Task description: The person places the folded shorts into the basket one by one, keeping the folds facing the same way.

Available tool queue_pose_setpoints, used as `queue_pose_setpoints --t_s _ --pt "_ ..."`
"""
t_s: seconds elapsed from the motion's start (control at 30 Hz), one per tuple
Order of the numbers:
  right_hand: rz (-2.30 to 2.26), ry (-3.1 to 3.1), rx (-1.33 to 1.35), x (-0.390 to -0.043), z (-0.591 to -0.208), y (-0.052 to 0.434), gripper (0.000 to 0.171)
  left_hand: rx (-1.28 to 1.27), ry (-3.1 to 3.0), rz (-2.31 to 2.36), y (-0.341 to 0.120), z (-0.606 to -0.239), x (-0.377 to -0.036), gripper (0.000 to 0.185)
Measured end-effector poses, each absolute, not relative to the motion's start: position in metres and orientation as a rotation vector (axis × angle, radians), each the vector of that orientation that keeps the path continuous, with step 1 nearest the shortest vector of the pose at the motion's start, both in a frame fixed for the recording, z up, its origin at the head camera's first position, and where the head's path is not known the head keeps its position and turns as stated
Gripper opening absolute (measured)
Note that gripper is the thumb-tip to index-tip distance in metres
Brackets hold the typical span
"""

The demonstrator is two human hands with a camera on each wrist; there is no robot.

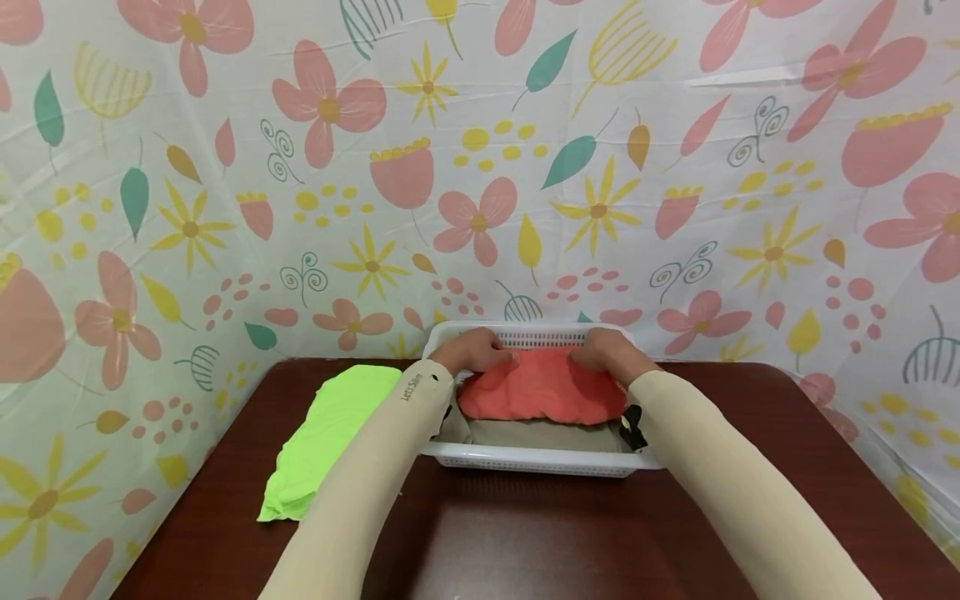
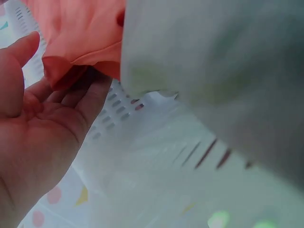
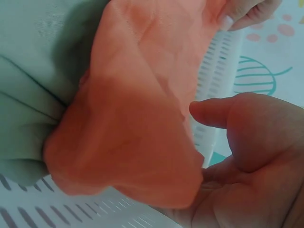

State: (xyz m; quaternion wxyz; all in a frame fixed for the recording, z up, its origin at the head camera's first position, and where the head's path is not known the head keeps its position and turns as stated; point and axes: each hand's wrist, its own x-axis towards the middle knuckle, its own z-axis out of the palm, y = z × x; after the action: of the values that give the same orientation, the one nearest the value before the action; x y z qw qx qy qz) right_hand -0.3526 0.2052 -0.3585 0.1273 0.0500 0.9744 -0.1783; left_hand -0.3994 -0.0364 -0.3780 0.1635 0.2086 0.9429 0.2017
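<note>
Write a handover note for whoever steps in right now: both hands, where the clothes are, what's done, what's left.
Left hand: fingers curled under the far edge of the coral cloth.
Right hand: gripping the same cloth's far edge.
Coral cloth lies on top of a beige folded garment inside the white basket, on the dark brown table.
Neon green cloth lies folded on the table, left of the basket.
Done: two pieces in the basket.
Left, likely: settle the coral cloth, then the green one.

Soft matt coral cloth (image 1: 542, 386), slotted white plastic basket (image 1: 536, 459) — glossy dark wood table (image 1: 525, 542)
</note>
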Motion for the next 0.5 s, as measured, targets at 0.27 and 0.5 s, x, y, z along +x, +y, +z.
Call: queue_pose_setpoints --t_s 0.27,0.5 --pt "-0.474 2.866 0.126 -0.348 -0.35 0.209 0.046 0.692 2.694 0.613 -0.042 -0.366 -0.394 0.044" --pt "-0.551 2.855 0.143 -0.337 -0.34 0.211 0.047 0.741 2.701 0.65 -0.045 -0.355 -0.386 0.038"
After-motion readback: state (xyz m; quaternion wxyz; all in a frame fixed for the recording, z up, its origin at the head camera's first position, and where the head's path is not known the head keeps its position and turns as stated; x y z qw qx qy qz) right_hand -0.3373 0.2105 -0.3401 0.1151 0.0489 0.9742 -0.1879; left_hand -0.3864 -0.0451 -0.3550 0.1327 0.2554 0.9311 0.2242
